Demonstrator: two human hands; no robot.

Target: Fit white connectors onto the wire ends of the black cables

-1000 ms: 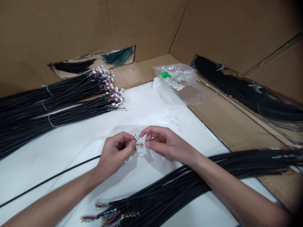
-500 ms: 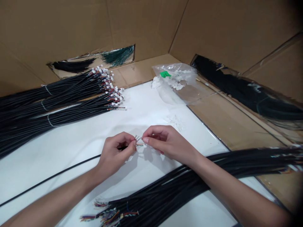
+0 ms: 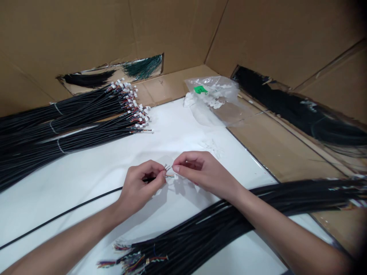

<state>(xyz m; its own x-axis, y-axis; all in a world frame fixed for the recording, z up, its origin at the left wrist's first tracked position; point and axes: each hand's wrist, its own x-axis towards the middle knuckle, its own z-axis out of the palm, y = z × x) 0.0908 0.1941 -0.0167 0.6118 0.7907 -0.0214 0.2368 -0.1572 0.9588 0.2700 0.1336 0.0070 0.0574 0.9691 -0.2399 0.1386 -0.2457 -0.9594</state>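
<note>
My left hand (image 3: pixel 142 182) is shut on a single black cable (image 3: pixel 71 208), which runs from the lower left into my fingers. Thin coloured wire ends (image 3: pixel 167 167) stick out past my left fingertips. My right hand (image 3: pixel 197 172) sits just beside them, its fingertips pinched at a small pale connector (image 3: pixel 170 175). The fingers partly hide this piece, so its shape is unclear. A thick bundle of black cables (image 3: pixel 200 236) with stripped coloured ends lies below my right forearm.
Banded black cable bundles with white connectors (image 3: pixel 86 126) lie at the left of the white board (image 3: pixel 172 130). A plastic bag of white connectors (image 3: pixel 212 99) is at the back. Cardboard walls (image 3: pixel 286 38) surround the area, and more black wire (image 3: pixel 301 114) lies at right.
My right hand has shifted slightly right, and its fingertips have drawn in around the small pale piece. My left hand and the cable bundles stay nearly still.
</note>
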